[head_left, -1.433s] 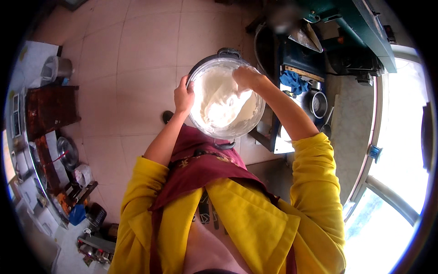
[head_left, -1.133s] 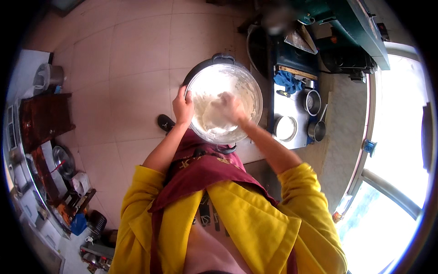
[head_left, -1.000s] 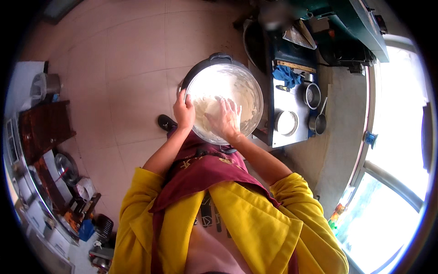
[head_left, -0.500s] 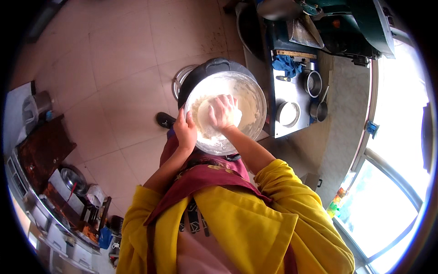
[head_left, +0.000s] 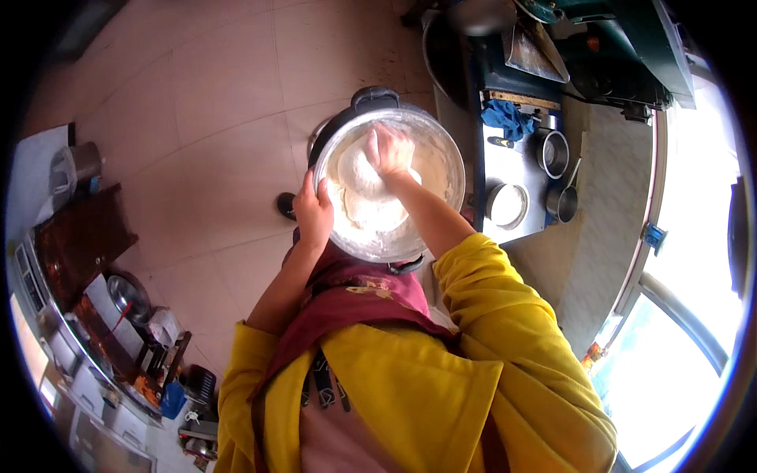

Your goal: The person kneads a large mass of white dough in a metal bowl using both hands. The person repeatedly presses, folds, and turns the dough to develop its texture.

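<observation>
Left hand (head_left: pixel 315 206): clasped on the near-left rim of a round metal bowl (head_left: pixel 443 165), thumb on the inner side, fingers outside. Right hand (head_left: pixel 391 151): inside the same bowl, fingers bent against the far right edge of a mass of white dough (head_left: pixel 356 175); whether they close on it cannot be told. Dough: pale, smooth on top, inside the bowl toward its left half, with smeared white residue on the wall around it. Below the bowl: a dark two-handled vessel (head_left: pixel 375 98), one handle beyond the bowl, the other on its near side. Nearest the wearer, below the bowl: a maroon apron (head_left: pixel 378 296) over a yellow garment (head_left: pixel 418 374), sleeves pushed up. Right of the bowl: a pale tabletop (head_left: pixel 498 169) with blue edging, bearing a crumpled blue cloth (head_left: pixel 509 120), a round metal pot (head_left: pixel 554 154), a long-handled saucepan (head_left: pixel 562 203) and a round container with white contents (head_left: pixel 507 206). Beyond the bowl, to the right: a metal scoop-like tray (head_left: pixel 535 57) and dark green machinery (head_left: pixel 623 39). Left of the bowl: pink floor tiles (head_left: pixel 225 177), one dark shoe (head_left: pixel 287 206), then, well apart, a brown wooden cabinet (head_left: pixel 85 240) and a round shiny metal dish (head_left: pixel 128 298).
</observation>
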Available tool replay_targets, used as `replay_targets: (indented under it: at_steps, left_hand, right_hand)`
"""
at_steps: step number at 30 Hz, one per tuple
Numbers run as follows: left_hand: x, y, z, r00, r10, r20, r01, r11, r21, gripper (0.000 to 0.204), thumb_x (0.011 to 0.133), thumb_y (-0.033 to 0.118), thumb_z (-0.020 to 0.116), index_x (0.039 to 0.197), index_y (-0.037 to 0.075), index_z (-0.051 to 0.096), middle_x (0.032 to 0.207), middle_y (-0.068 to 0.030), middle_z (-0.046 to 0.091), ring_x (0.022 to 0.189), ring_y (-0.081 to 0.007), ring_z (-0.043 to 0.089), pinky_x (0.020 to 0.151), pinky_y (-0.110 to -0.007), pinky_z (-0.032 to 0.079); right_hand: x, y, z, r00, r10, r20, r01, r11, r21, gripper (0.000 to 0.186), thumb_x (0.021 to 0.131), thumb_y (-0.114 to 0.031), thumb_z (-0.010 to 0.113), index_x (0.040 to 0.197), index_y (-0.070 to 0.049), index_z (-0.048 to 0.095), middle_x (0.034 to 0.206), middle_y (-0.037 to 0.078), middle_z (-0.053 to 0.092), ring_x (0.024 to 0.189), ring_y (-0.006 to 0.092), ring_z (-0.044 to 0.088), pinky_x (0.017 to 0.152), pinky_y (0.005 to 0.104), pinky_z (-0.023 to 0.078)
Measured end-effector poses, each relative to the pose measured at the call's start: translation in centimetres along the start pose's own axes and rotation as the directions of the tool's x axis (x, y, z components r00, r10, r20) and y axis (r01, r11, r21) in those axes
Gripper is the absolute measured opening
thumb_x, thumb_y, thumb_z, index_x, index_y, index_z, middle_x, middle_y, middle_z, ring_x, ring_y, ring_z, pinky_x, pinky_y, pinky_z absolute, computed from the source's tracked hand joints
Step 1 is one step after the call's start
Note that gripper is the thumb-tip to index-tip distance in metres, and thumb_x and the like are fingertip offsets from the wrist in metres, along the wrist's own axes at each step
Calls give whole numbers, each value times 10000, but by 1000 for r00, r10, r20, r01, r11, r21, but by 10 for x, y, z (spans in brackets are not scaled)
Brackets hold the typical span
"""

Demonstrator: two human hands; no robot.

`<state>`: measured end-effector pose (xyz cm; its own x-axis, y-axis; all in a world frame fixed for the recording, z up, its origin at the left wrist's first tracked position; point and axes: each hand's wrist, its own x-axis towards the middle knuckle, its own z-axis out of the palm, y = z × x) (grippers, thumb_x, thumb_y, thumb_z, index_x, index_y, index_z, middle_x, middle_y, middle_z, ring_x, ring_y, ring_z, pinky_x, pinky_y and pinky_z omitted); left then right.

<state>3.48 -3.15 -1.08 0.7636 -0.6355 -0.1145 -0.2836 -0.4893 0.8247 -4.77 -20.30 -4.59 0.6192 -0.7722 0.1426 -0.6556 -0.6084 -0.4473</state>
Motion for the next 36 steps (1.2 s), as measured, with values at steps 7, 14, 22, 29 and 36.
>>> replay_targets:
  at_steps: [7,14,22,29,36]
  left_hand:
    - [5,-2,8,997,-31,-70,29,999,-23,311,902,136,557,1154,-47,543,843,-271,632,788,-438,615,677,-462,471]
    - [0,-7,16,998,-13,-56,11,999,-38,340,902,137,560,1180,-56,533,961,-277,639,888,-423,626,771,-437,489]
    - [-5,7,16,996,-8,-88,8,1000,-1,316,906,131,545,1145,-75,548,951,-295,631,882,-432,620,764,-447,487]
    - [-3,-12,14,1000,-5,-21,6,999,48,327,915,156,550,1130,-90,539,893,-285,628,825,-426,623,717,-438,484]
    - [8,4,6,999,39,8,-39,998,40,310,910,164,559,1118,-66,560,898,-267,637,815,-418,626,710,-440,489]
  right_hand:
    - [3,-6,-19,931,223,289,-273,951,145,468,845,-520,441,946,-149,707,917,154,684,852,323,658,857,433,472]
    - [-21,-64,-77,629,150,763,211,911,-354,544,853,-444,526,1249,-71,536,1237,158,540,1222,364,444,1049,634,202]
    - [-113,-33,-73,968,-197,155,193,980,37,384,714,-338,655,1003,-88,625,1103,142,594,1033,318,543,966,528,342]
    - [-83,-13,-48,952,-296,74,287,952,107,393,664,-339,604,971,-95,624,960,122,589,895,328,538,870,471,387]
    - [-18,2,-11,952,-292,94,278,950,144,228,645,-276,546,794,-126,634,762,79,611,738,274,571,714,420,411]
